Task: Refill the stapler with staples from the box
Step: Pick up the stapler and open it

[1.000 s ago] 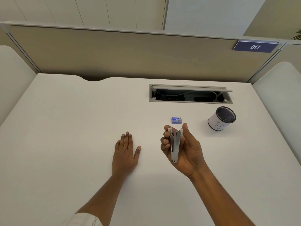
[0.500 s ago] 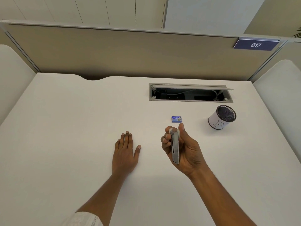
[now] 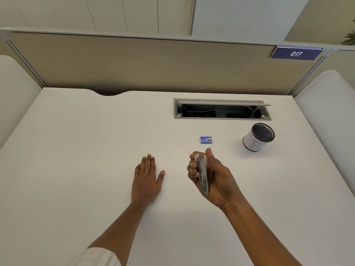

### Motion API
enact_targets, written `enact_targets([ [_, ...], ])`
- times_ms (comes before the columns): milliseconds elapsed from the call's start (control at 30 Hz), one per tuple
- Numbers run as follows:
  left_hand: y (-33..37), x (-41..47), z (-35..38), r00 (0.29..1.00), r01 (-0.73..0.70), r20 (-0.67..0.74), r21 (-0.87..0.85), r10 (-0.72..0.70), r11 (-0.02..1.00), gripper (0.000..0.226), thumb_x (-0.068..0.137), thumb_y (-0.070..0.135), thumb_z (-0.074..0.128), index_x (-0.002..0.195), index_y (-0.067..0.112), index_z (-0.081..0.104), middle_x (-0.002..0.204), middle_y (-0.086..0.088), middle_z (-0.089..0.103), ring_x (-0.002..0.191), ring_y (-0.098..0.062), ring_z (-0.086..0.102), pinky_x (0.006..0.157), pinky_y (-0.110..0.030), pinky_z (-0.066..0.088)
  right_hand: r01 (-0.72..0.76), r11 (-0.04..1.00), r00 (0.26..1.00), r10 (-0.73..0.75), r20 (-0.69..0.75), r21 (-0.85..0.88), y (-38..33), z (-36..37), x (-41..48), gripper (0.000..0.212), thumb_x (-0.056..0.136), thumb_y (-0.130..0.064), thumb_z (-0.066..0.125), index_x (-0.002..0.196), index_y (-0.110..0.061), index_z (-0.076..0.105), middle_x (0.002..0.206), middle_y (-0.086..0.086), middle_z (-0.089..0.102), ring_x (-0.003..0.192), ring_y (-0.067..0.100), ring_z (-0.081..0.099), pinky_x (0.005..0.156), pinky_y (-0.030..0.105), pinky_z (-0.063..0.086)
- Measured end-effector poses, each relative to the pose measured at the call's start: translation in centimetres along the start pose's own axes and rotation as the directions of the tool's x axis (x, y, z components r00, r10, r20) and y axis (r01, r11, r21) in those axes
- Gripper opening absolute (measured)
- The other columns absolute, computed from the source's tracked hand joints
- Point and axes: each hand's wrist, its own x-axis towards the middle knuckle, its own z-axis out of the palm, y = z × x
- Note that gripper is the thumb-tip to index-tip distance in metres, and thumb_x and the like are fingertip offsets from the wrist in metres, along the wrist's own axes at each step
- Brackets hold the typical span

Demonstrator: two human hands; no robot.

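My right hand [image 3: 217,179] grips a slim silver stapler [image 3: 203,175] above the white desk [image 3: 76,150], fingers curled round one side and the thumb along the other. The stapler points away from me with its two halves together. A small blue staple box [image 3: 206,140] lies closed on the desk just beyond that hand, apart from it. To the left, my left hand [image 3: 147,179] rests flat on the desk, palm down, fingers straight, holding nothing.
A white pen cup [image 3: 256,138] with a black mesh inside stands to the right of the box. Behind it an open cable tray [image 3: 221,111] is set into the desk. A beige partition [image 3: 153,64] closes the far edge.
The stapler, slightly open a second ago, is now closed in my right hand, which has turned a little. My left hand has stayed flat on the desk.
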Motion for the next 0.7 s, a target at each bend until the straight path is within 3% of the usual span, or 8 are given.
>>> enact_targets([
  [100, 0.2, 0.0, -0.4, 0.999, 0.013, 0.032, -0.035, -0.012, 0.999, 0.078, 0.101, 0.057, 0.014, 0.161, 0.007, 0.011, 0.17, -0.009, 0.009, 0.158, -0.024, 0.007, 0.127, -0.04, 0.011, 0.024, 0.996, 0.999, -0.028, -0.045, -0.086, -0.1, 0.3, -0.4, 0.048, 0.069, -0.042, 0.09, 0.094, -0.004, 0.077, 0.086, 0.011, 0.069, 0.071, 0.018, 0.064, 0.063, 0.023, 0.055],
  [200, 0.7, 0.6, -1.5, 0.995, 0.067, 0.081, -0.179, -0.053, 0.982, 0.074, 0.104, 0.053, 0.028, 0.16, 0.008, 0.014, 0.17, -0.009, 0.012, 0.158, -0.024, 0.007, 0.127, -0.041, 0.01, 0.029, 0.985, 0.994, -0.046, -0.099, -0.17, -0.6, 0.8, -0.8, 0.046, 0.09, -0.046, 0.063, 0.108, -0.005, 0.075, 0.097, 0.012, 0.072, 0.071, 0.017, 0.06, 0.059, 0.025, 0.051],
  [267, 1.5, 1.0, -3.1, 0.989, 0.146, 0.088, -0.347, -0.123, 0.926, 0.069, 0.104, 0.046, 0.041, 0.158, 0.009, 0.023, 0.167, -0.009, 0.026, 0.156, -0.025, 0.019, 0.126, -0.042, 0.017, 0.026, 0.976, 0.992, -0.053, -0.117, -0.218, -0.9, 1.2, -0.9, 0.05, 0.095, -0.044, 0.05, 0.117, -0.005, 0.071, 0.104, 0.011, 0.074, 0.068, 0.016, 0.055, 0.057, 0.023, 0.047],
  [367, 3.1, 1.3, -6.3, 0.973, 0.215, 0.05, -0.555, -0.226, 0.803, 0.06, 0.101, 0.043, 0.051, 0.152, 0.013, 0.04, 0.155, -0.006, 0.048, 0.14, -0.026, 0.048, 0.117, -0.038, 0.036, 0.028, 0.968, 0.991, -0.059, -0.116, -0.25, -1.4, 1.7, -1.1, 0.057, 0.095, -0.046, 0.049, 0.128, -0.002, 0.064, 0.106, 0.012, 0.074, 0.064, 0.015, 0.051, 0.052, 0.022, 0.046],
  [400, 3.7, 1.3, -7.5, 0.971, 0.208, 0.029, -0.601, -0.239, 0.772, 0.054, 0.1, 0.041, 0.055, 0.147, 0.015, 0.047, 0.147, -0.004, 0.058, 0.122, -0.025, 0.062, 0.108, -0.034, 0.043, 0.034, 0.963, 0.991, -0.066, -0.116, -0.266, -1.6, 1.9, -1.1, 0.058, 0.094, -0.046, 0.049, 0.13, -0.002, 0.062, 0.106, 0.013, 0.074, 0.064, 0.015, 0.05, 0.051, 0.021, 0.046],
  [467, 4.7, 1.0, -10.1, 0.967, 0.184, 0.001, -0.695, -0.256, 0.695, 0.034, 0.099, 0.035, 0.06, 0.13, 0.021, 0.062, 0.116, 0.003, 0.075, 0.086, -0.018, 0.069, 0.084, -0.025, 0.048, 0.046, 0.954, 0.99, -0.083, -0.115, -0.295, -1.8, 2.4, -1.3, 0.056, 0.092, -0.046, 0.05, 0.127, -0.004, 0.061, 0.106, 0.015, 0.075, 0.063, 0.016, 0.05, 0.05, 0.021, 0.046],
  [567, 6.4, 0.4, -14.2, 0.981, 0.127, 0.028, -0.841, -0.193, 0.526, 0.013, 0.098, 0.025, 0.061, 0.103, 0.025, 0.073, 0.086, 0.009, 0.079, 0.083, -0.009, 0.073, 0.081, -0.027, 0.053, 0.055, 0.941, 0.989, -0.097, -0.109, -0.334, -2.1, 2.8, -1.4, 0.048, 0.09, -0.047, 0.053, 0.116, -0.007, 0.06, 0.113, 0.022, 0.073, 0.062, 0.017, 0.052, 0.051, 0.023, 0.046],
  [700, 8.7, -1.3, -19.0, 0.997, 0.036, 0.014, -0.955, -0.075, 0.295, 0.023, 0.103, 0.026, 0.057, 0.104, 0.014, 0.077, 0.088, -0.005, 0.08, 0.091, -0.02, 0.076, 0.089, -0.038, 0.061, 0.071, 0.911, 0.989, -0.117, -0.089, -0.406, -2.1, 3.1, -1.3, 0.051, 0.088, -0.051, 0.061, 0.114, -0.007, 0.064, 0.106, 0.017, 0.072, 0.064, 0.019, 0.055, 0.053, 0.025, 0.046],
])
